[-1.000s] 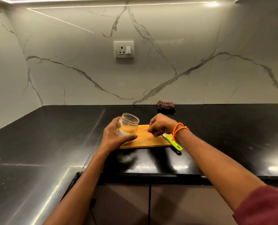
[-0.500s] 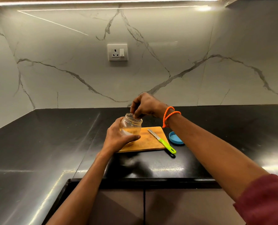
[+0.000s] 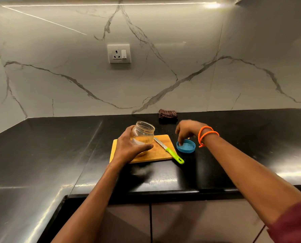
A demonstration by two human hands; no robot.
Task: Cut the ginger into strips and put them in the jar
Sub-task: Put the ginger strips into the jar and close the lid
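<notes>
- Table [image 3: 251,137]: black polished surface running along a marble-patterned wall, with a white wall socket [image 3: 119,53] set in the wall above.
- Folded dark checked cloth [image 3: 168,116] lies at the far edge of the table, against the wall, well clear of the work area.
- Wooden cutting board [image 3: 161,151] lies flat near the middle of the table.
- Knife [image 3: 170,151] with a green handle lies across the board's right part, handle end overhanging the near right corner onto the table.
- Blue lid [image 3: 186,146] lies just right of the board, inner side up.
- Glass jar [image 3: 143,135]: mouth uncovered, tilted slightly, over the left part of the board; pale yellowish contents low inside, not identifiable in detail.
- Left hand [image 3: 128,148]: fingers and thumb wrapped round the jar, gripping it.
- Right hand [image 3: 188,130]: over the lid, fingertips [image 3: 180,142] pointing down at its far left rim; blurred, so contact or grip cannot be determined. Orange wristband [image 3: 206,135] on that wrist.
</notes>
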